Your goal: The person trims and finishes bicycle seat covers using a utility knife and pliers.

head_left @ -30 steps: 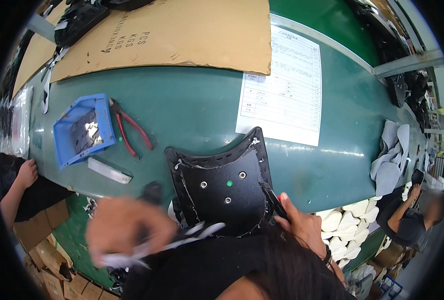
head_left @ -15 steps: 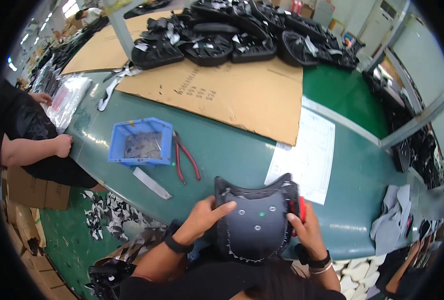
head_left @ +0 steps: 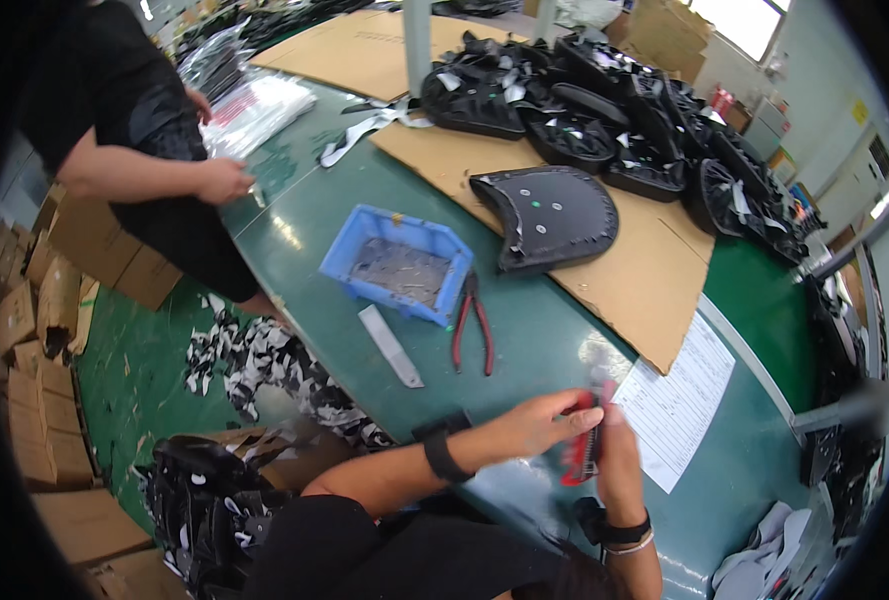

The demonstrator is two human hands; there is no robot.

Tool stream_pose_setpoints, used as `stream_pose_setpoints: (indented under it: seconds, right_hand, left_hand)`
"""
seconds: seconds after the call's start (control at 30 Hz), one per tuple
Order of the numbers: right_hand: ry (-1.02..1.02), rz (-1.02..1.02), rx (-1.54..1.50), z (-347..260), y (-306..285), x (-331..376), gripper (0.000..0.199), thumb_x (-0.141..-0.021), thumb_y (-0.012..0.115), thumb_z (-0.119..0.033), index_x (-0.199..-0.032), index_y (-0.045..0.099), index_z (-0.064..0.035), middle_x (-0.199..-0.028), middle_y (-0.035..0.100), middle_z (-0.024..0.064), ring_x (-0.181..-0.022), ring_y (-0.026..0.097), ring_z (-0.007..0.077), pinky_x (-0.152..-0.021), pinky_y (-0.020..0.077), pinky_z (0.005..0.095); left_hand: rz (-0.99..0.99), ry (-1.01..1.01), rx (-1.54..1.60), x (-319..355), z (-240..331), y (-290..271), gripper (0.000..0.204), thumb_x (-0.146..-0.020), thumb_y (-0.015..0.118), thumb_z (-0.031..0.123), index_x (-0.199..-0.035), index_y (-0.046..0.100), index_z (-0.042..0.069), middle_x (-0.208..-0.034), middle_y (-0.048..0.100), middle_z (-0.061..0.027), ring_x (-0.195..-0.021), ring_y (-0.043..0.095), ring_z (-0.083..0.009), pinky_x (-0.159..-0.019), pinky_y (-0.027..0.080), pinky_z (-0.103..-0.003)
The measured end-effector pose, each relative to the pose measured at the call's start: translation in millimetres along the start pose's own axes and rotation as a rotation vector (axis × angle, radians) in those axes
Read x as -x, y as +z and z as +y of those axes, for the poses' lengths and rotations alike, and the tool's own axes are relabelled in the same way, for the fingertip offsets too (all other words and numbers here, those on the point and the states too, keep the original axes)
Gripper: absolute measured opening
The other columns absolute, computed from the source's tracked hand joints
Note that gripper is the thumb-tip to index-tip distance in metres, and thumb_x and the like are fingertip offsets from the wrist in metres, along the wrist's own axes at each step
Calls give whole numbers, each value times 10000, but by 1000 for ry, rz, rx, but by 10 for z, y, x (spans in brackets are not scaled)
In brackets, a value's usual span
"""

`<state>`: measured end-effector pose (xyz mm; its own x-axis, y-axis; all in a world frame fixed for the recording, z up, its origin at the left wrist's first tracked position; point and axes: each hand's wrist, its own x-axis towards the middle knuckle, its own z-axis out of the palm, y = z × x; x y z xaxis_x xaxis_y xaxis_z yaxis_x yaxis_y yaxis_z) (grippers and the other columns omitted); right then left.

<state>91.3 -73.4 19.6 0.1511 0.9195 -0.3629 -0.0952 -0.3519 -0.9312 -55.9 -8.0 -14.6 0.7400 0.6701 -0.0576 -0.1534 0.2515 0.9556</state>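
Both my hands meet over the table's right front part around a red tool (head_left: 576, 462) with a dark strip along it. Blur and fingers hide its exact kind. My left hand (head_left: 546, 424) pinches its upper part with thumb and fingers. My right hand (head_left: 618, 450) is wrapped around it from the right. Beyond my hands lies a black shield-shaped padded panel (head_left: 559, 215), with a few round metal fittings on its face and fasteners along its rim. It rests partly on the cardboard sheet (head_left: 654, 270) and partly over the green table (head_left: 334, 300).
A blue bin (head_left: 339, 262) with small metal pieces, red-handled pliers (head_left: 486, 340) and a pale strip (head_left: 392, 348) lie left of my hands. A printed sheet (head_left: 679, 410) is at right. Black padded parts (head_left: 564, 135) are piled behind. Another person's hand (head_left: 226, 182) is at the table's left edge.
The black panel has left my hands and now lies farther away on the cardboard's edge. My left hand has joined my right at the red tool. The view has swung, shifting the scene.
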Motion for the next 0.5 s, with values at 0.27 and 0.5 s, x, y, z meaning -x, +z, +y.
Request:
stream_pose_setpoints:
  seconds: [0.27, 0.5]
  right_hand:
    - [-811, -183, 1014, 30, 919, -1007, 362, -889, 610, -347, -787, 584, -1, -721, 598, 167, -683, 591, 339, -599, 485, 406]
    - [-544, -434, 1465, 23, 1110, -1287, 244, -761, 610, -245, -848, 561, -22, -743, 609, 154, -756, 592, 302, -603, 488, 400]
  left_hand:
    - [721, 126, 487, 1154, -92, -379, 330, -1025, 415, 327, -1144, 499, 31, -909, 593, -59, -803, 594, -149, -776, 491, -296]
    - [550, -29, 487, 1420, -150, -395, 321, -1020, 427, 312, -1112, 502, 14, -861, 576, -57, -761, 588, -139, -709, 490, -272]
